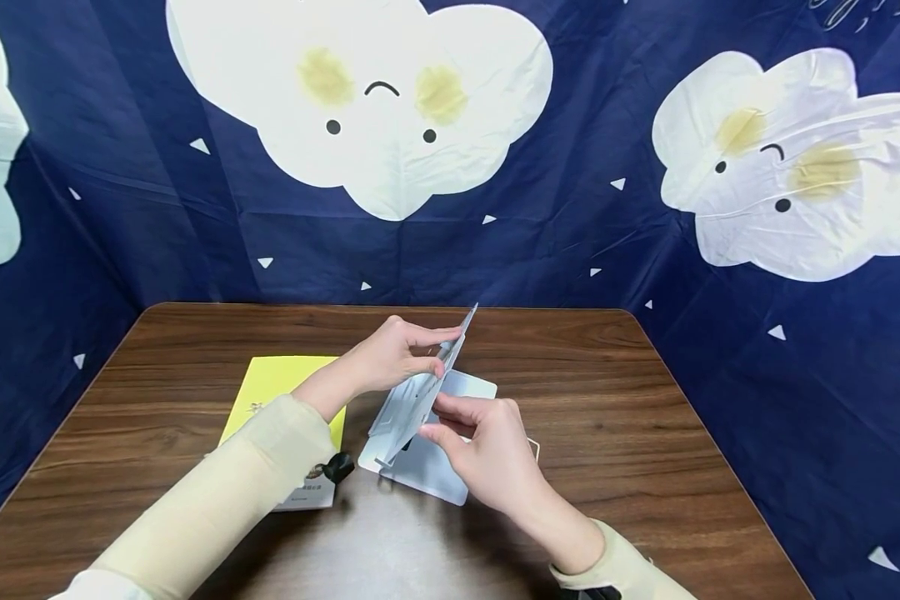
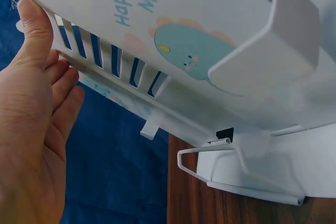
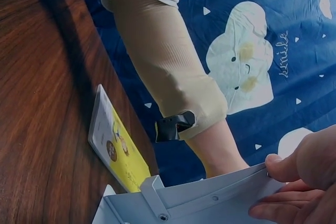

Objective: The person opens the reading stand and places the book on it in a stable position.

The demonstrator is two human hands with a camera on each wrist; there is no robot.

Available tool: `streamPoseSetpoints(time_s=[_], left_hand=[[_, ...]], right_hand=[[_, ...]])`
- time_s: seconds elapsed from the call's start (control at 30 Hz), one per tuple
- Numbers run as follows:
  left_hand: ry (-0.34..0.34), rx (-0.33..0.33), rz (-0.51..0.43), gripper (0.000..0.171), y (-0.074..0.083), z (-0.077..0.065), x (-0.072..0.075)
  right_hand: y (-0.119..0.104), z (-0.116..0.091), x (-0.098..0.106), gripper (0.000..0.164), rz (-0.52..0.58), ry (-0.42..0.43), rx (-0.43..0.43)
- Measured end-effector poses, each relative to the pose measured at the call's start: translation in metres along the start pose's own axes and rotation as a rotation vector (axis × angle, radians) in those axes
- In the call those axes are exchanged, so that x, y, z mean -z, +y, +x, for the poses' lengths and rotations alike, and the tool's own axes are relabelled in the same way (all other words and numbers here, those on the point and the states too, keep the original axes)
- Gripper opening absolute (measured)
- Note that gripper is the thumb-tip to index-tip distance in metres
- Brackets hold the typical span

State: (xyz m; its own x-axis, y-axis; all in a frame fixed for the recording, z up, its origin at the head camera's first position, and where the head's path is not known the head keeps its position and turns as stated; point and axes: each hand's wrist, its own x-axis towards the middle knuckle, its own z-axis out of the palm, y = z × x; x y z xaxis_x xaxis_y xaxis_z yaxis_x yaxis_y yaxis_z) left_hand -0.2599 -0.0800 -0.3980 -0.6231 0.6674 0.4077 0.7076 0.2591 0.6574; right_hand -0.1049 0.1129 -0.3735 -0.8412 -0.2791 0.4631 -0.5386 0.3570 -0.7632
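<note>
A pale book stand (image 1: 438,462) with a flat base and a tilted panel stands at mid-table. The left wrist view shows its panel (image 2: 136,40) printed with a dinosaur and "Happy Mini", a row of slots, and a wire bracket (image 2: 257,193) at the base. My left hand (image 1: 390,357) pinches the panel's upper edge between thumb and fingers. Lower down, on the panel's right side, my right hand (image 1: 495,450) holds the panel with thumb and fingers; some fingertips are hidden. The right wrist view has the right hand (image 3: 307,177) at the panel's edge.
A yellow-covered book (image 1: 281,379) lies left of the stand, partly under my left forearm. The brown wooden table (image 1: 615,433) meets a dark blue cloth backdrop (image 1: 592,242) with white clouds behind and at the sides. A black device (image 3: 176,126) sits on the left cuff.
</note>
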Motion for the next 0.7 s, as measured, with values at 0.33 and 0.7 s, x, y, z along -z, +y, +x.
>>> streamPoseSetpoints(time_s=[0.33,0.7], left_hand=[[-0.048,0.058,-0.016,0.051,0.001,-0.002,0.002],[-0.048,0.053,-0.092,0.051,0.005,-0.001,0.004]], right_hand=[[-0.003,0.005,-0.007,0.034,-0.004,0.006,-0.018],[-0.004,0.006,-0.012,0.034,-0.032,0.031,-0.031]])
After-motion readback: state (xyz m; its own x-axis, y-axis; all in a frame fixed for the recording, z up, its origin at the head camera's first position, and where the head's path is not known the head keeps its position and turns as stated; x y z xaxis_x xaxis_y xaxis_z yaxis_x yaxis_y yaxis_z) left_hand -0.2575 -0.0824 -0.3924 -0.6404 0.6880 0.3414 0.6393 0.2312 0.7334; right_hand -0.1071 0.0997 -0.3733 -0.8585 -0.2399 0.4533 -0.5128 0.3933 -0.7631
